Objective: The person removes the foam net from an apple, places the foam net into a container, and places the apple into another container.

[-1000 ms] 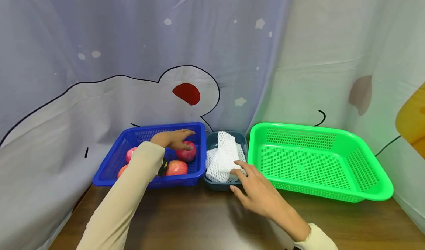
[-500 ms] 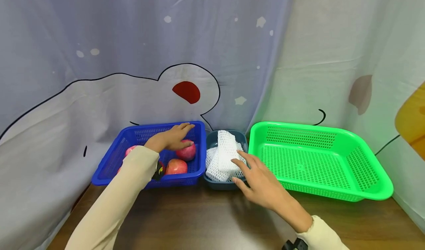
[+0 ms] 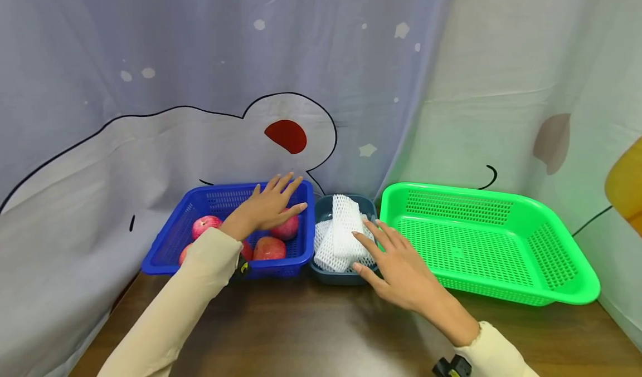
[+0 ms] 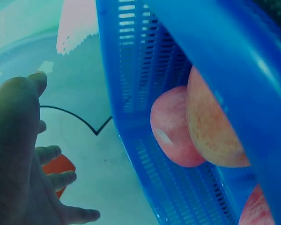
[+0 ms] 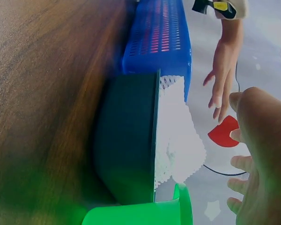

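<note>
My left hand (image 3: 266,205) hovers over the blue basket (image 3: 165,249), fingers spread and holding nothing. Red apples lie in that basket; one apple (image 3: 286,228) is partly covered by the hand in the head view, and another apple (image 3: 270,248) sits nearer the front. The left wrist view shows an apple (image 4: 171,126) against the basket wall, apart from the fingers. Above the small dark teal bin (image 3: 341,278) my right hand (image 3: 401,268) is held with fingers spread, also without anything in it. White foam net sleeves (image 3: 347,229) are piled in the bin, right by its fingertips.
To the right of the bin stands a green basket (image 3: 461,254) with perforated walls and no contents. All three containers stand on a brown wooden table (image 3: 301,332), backed by a printed curtain (image 3: 210,48).
The left hand has risen from the apple at the basket's right side, and its fingers have spread. My right hand has shifted slightly to the right, still over the foam net sleeves.
</note>
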The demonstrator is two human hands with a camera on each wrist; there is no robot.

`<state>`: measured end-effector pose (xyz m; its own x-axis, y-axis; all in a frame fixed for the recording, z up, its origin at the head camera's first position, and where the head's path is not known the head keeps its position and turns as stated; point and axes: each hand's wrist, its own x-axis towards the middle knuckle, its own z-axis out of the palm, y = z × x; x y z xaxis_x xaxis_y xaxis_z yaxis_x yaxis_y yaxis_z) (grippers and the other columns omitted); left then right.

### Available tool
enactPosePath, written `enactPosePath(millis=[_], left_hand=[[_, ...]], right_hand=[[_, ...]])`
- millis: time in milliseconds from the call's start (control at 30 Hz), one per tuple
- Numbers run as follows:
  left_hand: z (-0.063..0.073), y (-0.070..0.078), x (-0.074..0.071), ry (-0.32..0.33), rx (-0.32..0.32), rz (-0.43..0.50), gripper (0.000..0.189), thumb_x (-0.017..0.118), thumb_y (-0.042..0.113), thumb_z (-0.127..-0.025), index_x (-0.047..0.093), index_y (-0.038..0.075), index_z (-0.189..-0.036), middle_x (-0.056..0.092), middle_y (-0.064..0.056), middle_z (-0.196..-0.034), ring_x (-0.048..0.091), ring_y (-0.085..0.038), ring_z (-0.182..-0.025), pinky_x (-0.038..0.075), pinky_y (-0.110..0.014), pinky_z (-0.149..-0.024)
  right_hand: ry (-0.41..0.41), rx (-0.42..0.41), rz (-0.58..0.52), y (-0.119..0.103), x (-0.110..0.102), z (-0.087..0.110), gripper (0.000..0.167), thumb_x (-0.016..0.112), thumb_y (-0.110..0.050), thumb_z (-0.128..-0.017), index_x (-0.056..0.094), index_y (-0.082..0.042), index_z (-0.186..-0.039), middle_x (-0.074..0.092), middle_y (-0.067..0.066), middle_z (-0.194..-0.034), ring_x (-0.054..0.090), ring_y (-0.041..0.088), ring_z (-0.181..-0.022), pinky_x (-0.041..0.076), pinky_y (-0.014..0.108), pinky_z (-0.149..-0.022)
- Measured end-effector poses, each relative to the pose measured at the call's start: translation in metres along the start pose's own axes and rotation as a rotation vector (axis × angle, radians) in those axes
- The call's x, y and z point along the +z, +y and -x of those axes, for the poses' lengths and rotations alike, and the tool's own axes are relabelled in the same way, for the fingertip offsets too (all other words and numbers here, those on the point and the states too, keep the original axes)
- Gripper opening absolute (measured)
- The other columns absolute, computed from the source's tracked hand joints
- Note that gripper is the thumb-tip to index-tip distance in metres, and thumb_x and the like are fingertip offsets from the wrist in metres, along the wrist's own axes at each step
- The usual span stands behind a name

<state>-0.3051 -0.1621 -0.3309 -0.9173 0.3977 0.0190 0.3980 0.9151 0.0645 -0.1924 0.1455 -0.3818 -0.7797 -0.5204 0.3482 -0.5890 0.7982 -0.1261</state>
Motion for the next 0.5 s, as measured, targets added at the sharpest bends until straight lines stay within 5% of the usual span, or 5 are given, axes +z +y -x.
enactPosePath(millis=[267, 500], left_hand=[[0.012, 0.015, 0.001, 0.051, 0.071, -0.066, 0.075, 0.035, 0.062, -0.099, 0.013, 0.024, -0.161, 0.013, -0.007, -0.168, 0.012, -0.036, -0.155, 0.015, -0.065, -0.12], [0.021, 0.034, 0.006, 0.101, 0.123, -0.008, 0.075, 0.036, 0.062, -0.099, 0.014, 0.024, -0.16, 0.014, -0.006, -0.168, 0.012, -0.034, -0.156, 0.014, -0.063, -0.122]], right_hand=[[-0.013, 0.023, 0.019, 0.002, -0.003, 0.002, 0.061, 0.042, -0.054, -0.102, 0.036, -0.024, -0.154, 0.022, 0.006, -0.166, 0.019, 0.033, -0.154, 0.021, 0.055, -0.122], [-0.001, 0.027, 0.012, 0.004, -0.005, 0.004, 0.059, 0.041, -0.053, -0.102, 0.037, -0.024, -0.154, 0.023, 0.006, -0.166, 0.02, 0.034, -0.153, 0.02, 0.055, -0.122]])
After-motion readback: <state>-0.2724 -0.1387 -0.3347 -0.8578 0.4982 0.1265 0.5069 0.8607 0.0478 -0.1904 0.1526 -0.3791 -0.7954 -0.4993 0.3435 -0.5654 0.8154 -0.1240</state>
